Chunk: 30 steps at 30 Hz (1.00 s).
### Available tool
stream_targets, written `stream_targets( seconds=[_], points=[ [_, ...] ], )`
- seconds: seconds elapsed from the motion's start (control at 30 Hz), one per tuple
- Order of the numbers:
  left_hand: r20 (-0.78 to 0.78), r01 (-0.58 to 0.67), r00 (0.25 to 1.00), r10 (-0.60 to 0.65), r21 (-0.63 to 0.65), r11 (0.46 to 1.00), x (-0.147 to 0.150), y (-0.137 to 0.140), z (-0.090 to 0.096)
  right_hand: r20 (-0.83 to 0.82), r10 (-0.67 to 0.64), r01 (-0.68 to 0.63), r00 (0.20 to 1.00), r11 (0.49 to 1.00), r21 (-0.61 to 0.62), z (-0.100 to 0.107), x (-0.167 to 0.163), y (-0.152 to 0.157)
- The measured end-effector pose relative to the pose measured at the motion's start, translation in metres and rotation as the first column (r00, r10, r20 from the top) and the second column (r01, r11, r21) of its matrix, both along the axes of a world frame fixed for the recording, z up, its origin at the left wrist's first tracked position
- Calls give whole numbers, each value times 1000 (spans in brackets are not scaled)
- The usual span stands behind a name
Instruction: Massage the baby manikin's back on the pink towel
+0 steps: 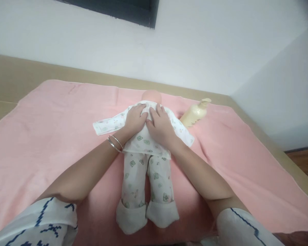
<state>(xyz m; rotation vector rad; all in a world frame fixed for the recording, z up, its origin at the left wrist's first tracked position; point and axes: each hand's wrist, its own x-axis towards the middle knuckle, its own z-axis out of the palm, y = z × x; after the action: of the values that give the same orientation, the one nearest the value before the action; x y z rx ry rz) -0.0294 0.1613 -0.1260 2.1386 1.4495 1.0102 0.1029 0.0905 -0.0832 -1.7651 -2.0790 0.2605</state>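
Observation:
A baby doll lies stretched out in a white printed shirt (141, 141) and matching trousers (133, 179) with turned-up cuffs. Its smooth round head (151, 95) points away from me; whether it faces up or down I cannot tell. My left hand (135, 120) rests flat on the left of the upper torso, fingers stretched toward the neck. On the right of the torso lies my right hand (162, 129), its fingers spread over the cloth. The thumbs are close together near the middle. Neither hand grips anything.
Beside the doll's right-hand sleeve, a pale yellow pump bottle (195, 114) leans or lies on the pink blanket (66, 143). The blanket covers a tan surface (23, 71) that runs along a white wall (195, 44). A dark recessed frame (133, 13) is in the wall.

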Motion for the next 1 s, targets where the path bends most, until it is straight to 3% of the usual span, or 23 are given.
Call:
stream_targets(
  seconds=[0.2, 0.33, 0.43, 0.53, 0.67, 0.87, 1.0],
  points=[
    [-20, -2, 1000, 2, -1, 1000, 0, 1, -1, -60, -47, 56, 997, 986, 160, 4, 2, -3],
    [-10, -2, 1000, 2, 6, 1000, 0, 2, -3, 0, -14, 14, 1000, 996, 92, -10, -4, 0],
    [11, -4, 1000, 4, 2, 1000, 0, 2, -3, 38, 57, -59, 998, 997, 42, -7, -2, 1],
    [22, 5, 1000, -5, 1, 1000, 0, 1, -2, -6, 101, -100, 995, 990, 101, 5, 5, 0],
    [5, 1, 1000, -1, 5, 1000, 0, 0, -1, -60, 43, -31, 997, 981, 190, 9, 9, 1],
    [-11, -19, 1000, 19, -21, 1000, 0, 1, -1, 58, 50, -55, 997, 994, 92, -10, -4, -1],
    [10, 1, 1000, -1, 12, 1000, 0, 2, -2, -20, 114, -110, 993, 985, 130, 1, -1, -4]
  ],
)
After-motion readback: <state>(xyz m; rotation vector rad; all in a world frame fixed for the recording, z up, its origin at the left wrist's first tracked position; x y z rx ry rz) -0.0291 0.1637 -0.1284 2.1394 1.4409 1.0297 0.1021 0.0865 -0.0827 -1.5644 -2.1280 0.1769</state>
